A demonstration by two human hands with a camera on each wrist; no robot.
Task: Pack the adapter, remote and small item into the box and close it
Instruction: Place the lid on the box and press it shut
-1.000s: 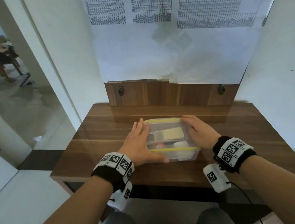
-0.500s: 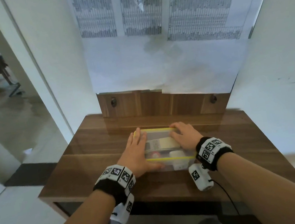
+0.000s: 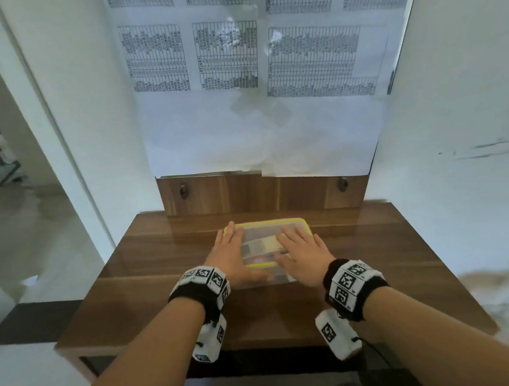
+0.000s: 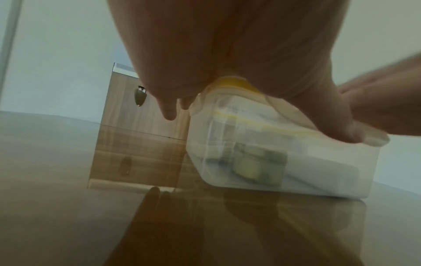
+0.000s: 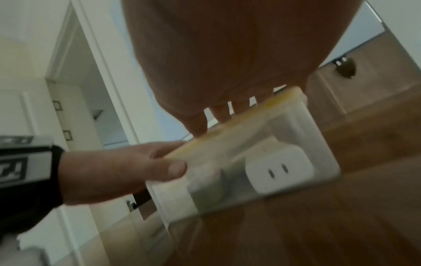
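**Pressing the lid shut**

My left hand (image 3: 234,260) and right hand (image 3: 301,255) lay flat, fingers spread, on the yellow-rimmed translucent plastic box (image 3: 267,232), pushing down, I judge, to seat its lid. My left thumb (image 5: 169,168) gripped the near edge. Inside sat the white square adapter (image 5: 279,171) and the remote (image 3: 259,247). Beyond, the brown wooden desk (image 3: 147,268) met a paper-covered wall (image 3: 259,135).

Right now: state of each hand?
Left hand: open, fingers flat on the box lid, thumb at the front rim.
Right hand: open, pressing flat on the lid.
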